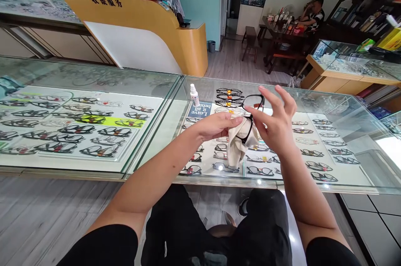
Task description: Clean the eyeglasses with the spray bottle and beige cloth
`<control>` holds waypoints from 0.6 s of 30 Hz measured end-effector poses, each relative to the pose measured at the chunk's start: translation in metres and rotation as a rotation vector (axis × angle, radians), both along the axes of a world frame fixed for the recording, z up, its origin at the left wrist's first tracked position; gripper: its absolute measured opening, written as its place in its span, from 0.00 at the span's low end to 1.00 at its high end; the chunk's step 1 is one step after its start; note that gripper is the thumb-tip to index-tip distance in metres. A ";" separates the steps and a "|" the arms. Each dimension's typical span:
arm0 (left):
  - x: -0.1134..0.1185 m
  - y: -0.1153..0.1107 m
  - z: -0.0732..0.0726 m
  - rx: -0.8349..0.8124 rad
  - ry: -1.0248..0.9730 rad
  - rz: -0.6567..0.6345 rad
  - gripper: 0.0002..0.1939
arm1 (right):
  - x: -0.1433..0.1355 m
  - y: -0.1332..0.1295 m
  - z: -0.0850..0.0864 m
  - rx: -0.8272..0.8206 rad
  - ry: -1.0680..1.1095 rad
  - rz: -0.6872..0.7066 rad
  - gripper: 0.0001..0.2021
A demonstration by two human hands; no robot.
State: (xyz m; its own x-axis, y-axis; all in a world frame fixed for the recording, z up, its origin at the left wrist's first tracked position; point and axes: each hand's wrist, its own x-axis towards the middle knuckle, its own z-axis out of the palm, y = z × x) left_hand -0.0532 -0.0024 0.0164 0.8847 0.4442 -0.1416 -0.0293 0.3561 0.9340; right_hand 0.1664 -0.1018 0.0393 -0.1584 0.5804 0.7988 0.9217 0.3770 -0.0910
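Observation:
Above the glass counter, I hold a pair of black-framed eyeglasses between both hands. My left hand is closed on a cream cloth, which is folded over the lower part of the glasses and hangs down. With thumb and finger, my right hand pinches the frame near the upper lens, its other fingers raised and apart. Just beyond the hands, several dark eyeglasses lie in a row. A white spray bottle stands upright left of them, by a blue card with white lettering.
The glass display counter spans the area before me, with rows of eyeglasses inside. Behind it stands a yellow and white cashier desk with a person at it. Another person sits at a dark table at the back right.

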 end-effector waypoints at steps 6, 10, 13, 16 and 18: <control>0.002 -0.010 0.010 0.137 -0.044 0.102 0.32 | -0.011 -0.002 -0.002 -0.257 0.743 0.223 0.11; 0.000 -0.019 0.019 0.209 -0.053 0.094 0.31 | -0.017 -0.002 -0.005 -0.584 1.050 0.395 0.16; 0.000 -0.023 0.022 0.233 -0.030 0.092 0.31 | -0.018 0.000 -0.009 -0.657 1.153 0.497 0.16; 0.004 -0.026 0.019 0.237 -0.041 0.135 0.32 | -0.020 0.001 -0.013 -0.618 1.171 0.497 0.15; 0.009 -0.029 0.016 0.214 -0.076 0.182 0.32 | -0.022 0.000 -0.014 -0.577 1.154 0.457 0.15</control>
State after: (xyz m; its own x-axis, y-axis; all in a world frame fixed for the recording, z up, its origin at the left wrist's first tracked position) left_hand -0.0437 -0.0317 0.0322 0.7922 0.6092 0.0361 -0.1473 0.1335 0.9800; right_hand 0.1441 -0.1020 0.0249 0.1607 0.9491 0.2708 0.0207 0.2711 -0.9623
